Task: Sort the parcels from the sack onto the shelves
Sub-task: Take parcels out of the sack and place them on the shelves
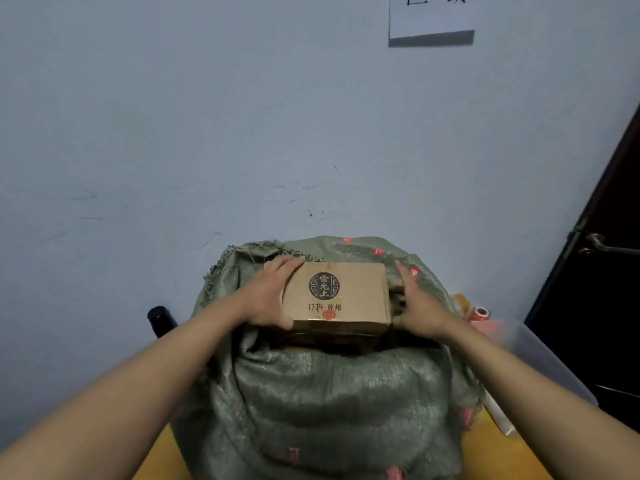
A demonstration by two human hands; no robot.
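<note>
Your left hand (268,296) and right hand (420,311) clasp the ends of a printed cardboard box (334,296), fingers curled round it, at the green woven sack's (311,393) mouth. Rumpled sack cloth rings it; a black bottle (160,320) stands left, a clear plastic bin (540,362) right, on the yellow surface (502,455).

We face a pale, scuffed blue-grey wall (173,133) bearing a white paper sign (431,15), with a dark door (599,271) at right and a yellowish tabletop (491,455) below.
</note>
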